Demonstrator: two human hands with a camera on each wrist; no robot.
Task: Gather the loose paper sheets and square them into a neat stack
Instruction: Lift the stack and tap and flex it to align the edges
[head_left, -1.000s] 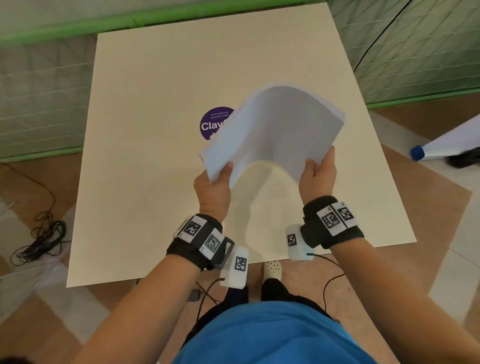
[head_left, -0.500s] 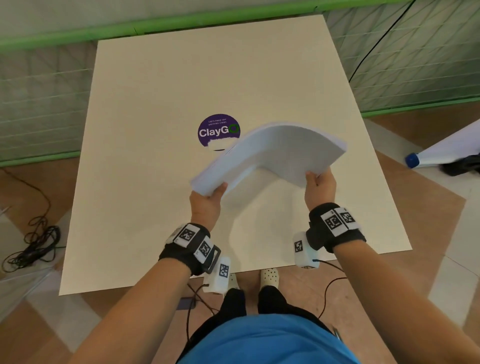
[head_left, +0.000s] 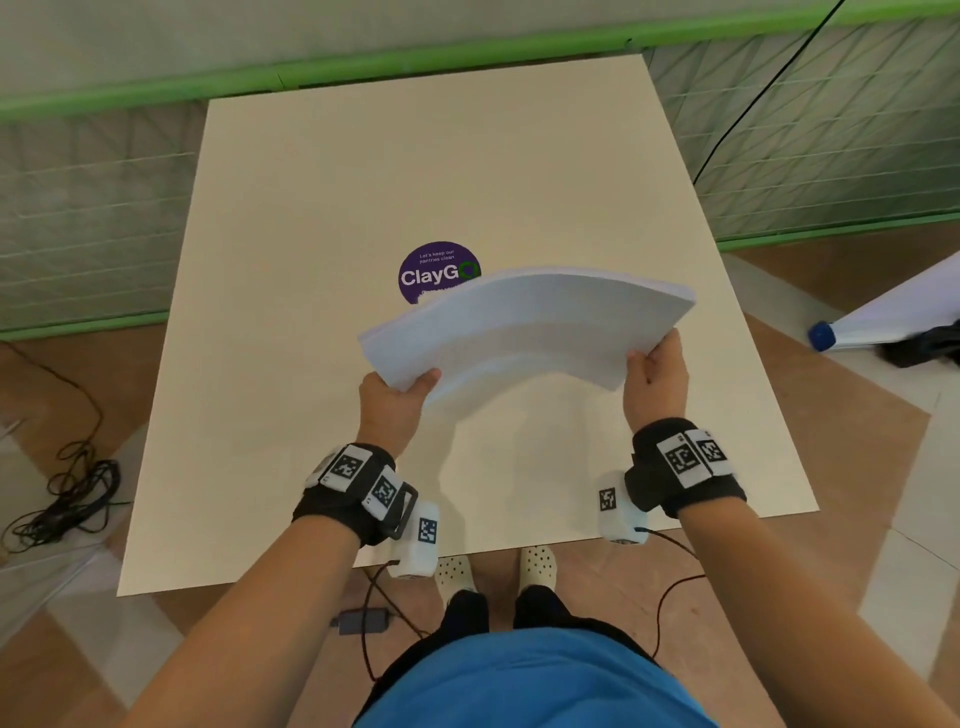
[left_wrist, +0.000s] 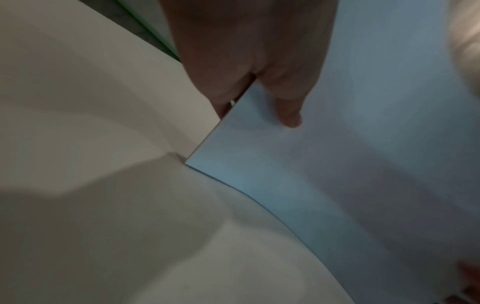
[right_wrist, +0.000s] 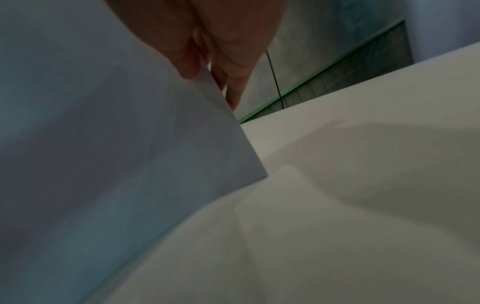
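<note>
The paper stack (head_left: 524, 322) is held in the air above the desk (head_left: 322, 182), arched upward in the middle, its long axis running left to right across the person's front and its far edge just covering the rim of the purple round sticker (head_left: 436, 270). The left hand (head_left: 395, 402) pinches the near left corner, thumb on top and fingers (left_wrist: 288, 111) beneath. The right hand (head_left: 655, 379) pinches the right short edge, which sits slightly higher, its fingers (right_wrist: 187, 61) curled round that edge.
</note>
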